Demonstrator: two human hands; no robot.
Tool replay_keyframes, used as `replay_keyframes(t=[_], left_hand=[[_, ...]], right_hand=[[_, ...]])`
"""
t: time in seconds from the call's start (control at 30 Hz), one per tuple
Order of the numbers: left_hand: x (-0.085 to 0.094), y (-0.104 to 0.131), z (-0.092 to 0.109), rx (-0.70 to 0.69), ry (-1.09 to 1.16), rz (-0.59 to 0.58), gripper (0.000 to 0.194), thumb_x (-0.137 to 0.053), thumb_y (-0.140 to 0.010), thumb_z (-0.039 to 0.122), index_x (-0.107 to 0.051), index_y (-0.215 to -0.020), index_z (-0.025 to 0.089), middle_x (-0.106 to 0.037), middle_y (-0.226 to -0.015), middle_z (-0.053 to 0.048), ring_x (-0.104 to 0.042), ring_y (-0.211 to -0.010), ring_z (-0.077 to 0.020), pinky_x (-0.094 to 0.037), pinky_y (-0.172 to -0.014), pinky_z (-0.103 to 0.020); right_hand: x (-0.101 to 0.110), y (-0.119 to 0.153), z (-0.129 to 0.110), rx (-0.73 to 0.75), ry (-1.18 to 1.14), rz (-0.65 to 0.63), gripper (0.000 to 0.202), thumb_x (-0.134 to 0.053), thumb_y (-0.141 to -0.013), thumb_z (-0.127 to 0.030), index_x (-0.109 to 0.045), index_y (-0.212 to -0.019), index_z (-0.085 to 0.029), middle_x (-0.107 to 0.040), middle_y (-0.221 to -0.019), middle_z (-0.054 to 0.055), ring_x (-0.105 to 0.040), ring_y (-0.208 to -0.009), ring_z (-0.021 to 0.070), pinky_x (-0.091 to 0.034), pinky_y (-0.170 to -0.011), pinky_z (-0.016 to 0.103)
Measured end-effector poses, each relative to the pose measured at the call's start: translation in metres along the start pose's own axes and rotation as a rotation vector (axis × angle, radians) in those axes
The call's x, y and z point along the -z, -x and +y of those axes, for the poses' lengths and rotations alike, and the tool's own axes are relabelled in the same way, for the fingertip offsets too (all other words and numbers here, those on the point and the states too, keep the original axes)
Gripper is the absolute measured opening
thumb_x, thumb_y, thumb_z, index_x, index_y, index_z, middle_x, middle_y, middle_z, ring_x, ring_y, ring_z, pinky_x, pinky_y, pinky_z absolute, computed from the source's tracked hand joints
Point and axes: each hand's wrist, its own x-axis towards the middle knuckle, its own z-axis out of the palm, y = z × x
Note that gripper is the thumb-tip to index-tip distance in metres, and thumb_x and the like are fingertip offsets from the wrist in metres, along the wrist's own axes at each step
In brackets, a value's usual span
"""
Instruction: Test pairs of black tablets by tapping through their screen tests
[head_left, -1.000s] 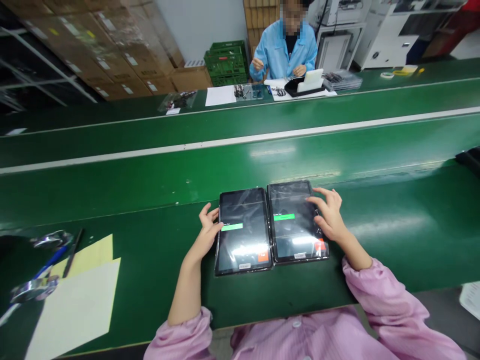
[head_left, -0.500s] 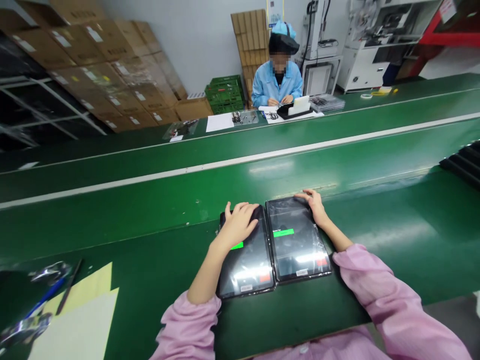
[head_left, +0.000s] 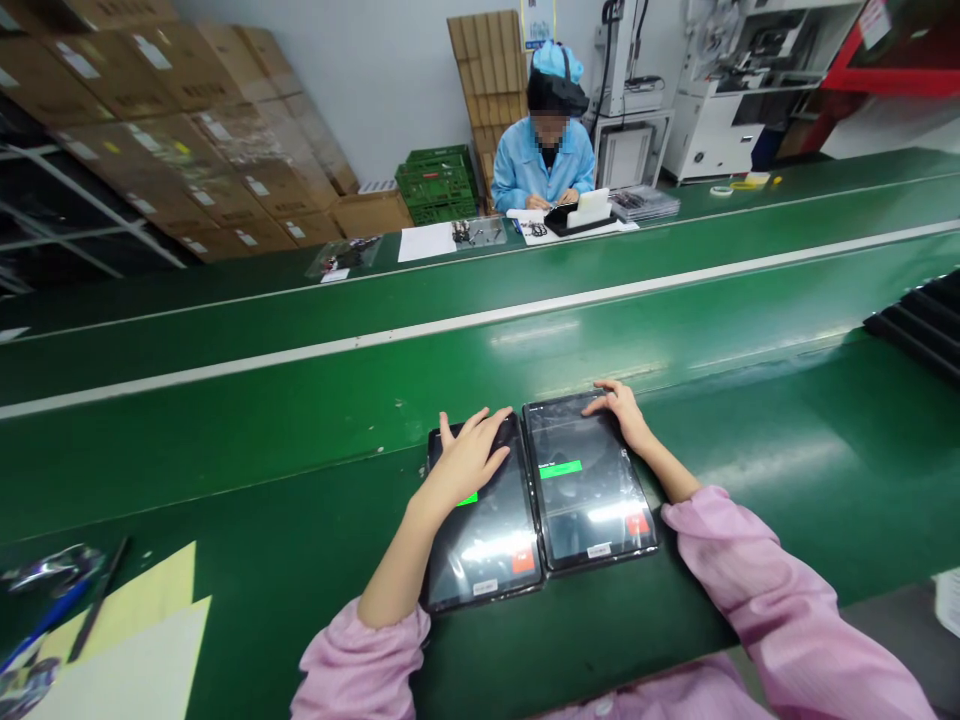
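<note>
Two dark tablets lie side by side on the green bench, each showing a green bar and a red patch. Over the upper part of the left tablet (head_left: 487,540) rests my left hand (head_left: 466,462), its fingers spread and nothing gripped. My right hand (head_left: 624,415) is at the upper right corner of the right tablet (head_left: 585,500), fingers apart, one fingertip over the screen near the top edge. The left hand covers part of the left tablet's green bar.
Yellow paper (head_left: 142,600), a dark pen (head_left: 99,600) and metal parts lie at the lower left. Black trays (head_left: 926,325) sit at the right. Across the bench, a person in blue (head_left: 544,165) works beside a black tray and papers. Stacked cartons (head_left: 202,130) stand behind.
The view has shifted slightly to the right. A finger of my right hand has bent inward over the right tablet's screen. My left hand remains over the left tablet, fingers a little more spread.
</note>
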Motion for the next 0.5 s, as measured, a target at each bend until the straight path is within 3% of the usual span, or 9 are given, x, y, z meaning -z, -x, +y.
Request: replay_keyframes(t=[0.07, 0.13, 0.23, 0.37, 0.43, 0.5], left_hand=[[0.007, 0.001, -0.001, -0.027, 0.018, -0.020, 0.042, -0.048, -0.095, 0.034, -0.054, -0.136, 0.031, -0.069, -0.126, -0.008, -0.052, -0.130, -0.0327, 0.020, -0.110, -0.071], [0.017, 0.002, -0.003, -0.048, 0.016, -0.010, 0.032, -0.046, -0.097, 0.037, -0.063, -0.123, 0.032, -0.075, -0.110, -0.004, -0.061, -0.115, -0.0294, 0.019, -0.113, -0.068], [0.029, 0.000, -0.007, -0.035, -0.040, 0.089, 0.028, -0.045, -0.096, 0.041, -0.071, -0.096, 0.029, -0.075, -0.099, -0.004, -0.063, -0.103, -0.0287, 0.006, -0.118, -0.067], [0.029, -0.003, -0.016, -0.021, -0.036, 0.118, 0.035, -0.042, -0.096, 0.046, -0.072, -0.098, 0.028, -0.072, -0.111, -0.007, -0.061, -0.110, -0.0309, -0.023, -0.117, -0.062], [0.026, -0.004, -0.020, -0.039, -0.026, 0.066, 0.039, -0.039, -0.096, 0.050, -0.072, -0.103, 0.029, -0.069, -0.122, -0.007, -0.058, -0.118, -0.0314, -0.025, -0.117, -0.060], [0.026, -0.007, -0.021, -0.071, -0.031, 0.034, 0.045, -0.035, -0.097, 0.055, -0.072, -0.102, 0.030, -0.065, -0.131, -0.006, -0.054, -0.125, -0.0318, -0.018, -0.120, -0.060]], right_hand=[[0.001, 0.000, 0.000, 0.010, -0.063, 0.017, 0.070, -0.011, -0.103, -0.057, -0.073, -0.109, -0.023, -0.070, -0.103, 0.009, -0.051, -0.117, 0.0287, -0.040, -0.107, 0.049], [0.001, -0.001, 0.001, 0.005, -0.081, 0.077, 0.074, -0.009, -0.103, -0.057, -0.075, -0.101, -0.024, -0.068, -0.114, 0.009, -0.053, -0.117, 0.0282, -0.041, -0.106, 0.047], [0.000, -0.001, 0.001, -0.022, -0.067, 0.118, 0.075, -0.011, -0.102, -0.061, -0.077, -0.096, -0.026, -0.063, -0.123, 0.007, -0.054, -0.116, 0.0274, -0.042, -0.105, 0.045], [-0.002, 0.000, -0.001, -0.014, -0.032, 0.078, 0.074, -0.010, -0.103, -0.057, -0.078, -0.096, -0.027, -0.061, -0.124, 0.007, -0.053, -0.116, 0.0262, -0.041, -0.107, 0.044], [-0.002, 0.000, -0.001, -0.012, -0.010, 0.059, 0.071, -0.014, -0.104, -0.055, -0.078, -0.094, -0.027, -0.060, -0.125, 0.007, -0.052, -0.116, 0.0264, -0.041, -0.107, 0.045], [-0.002, -0.001, -0.001, -0.022, 0.011, 0.053, 0.066, -0.020, -0.103, -0.055, -0.078, -0.092, -0.027, -0.061, -0.124, 0.007, -0.052, -0.116, 0.0269, -0.042, -0.106, 0.045]])
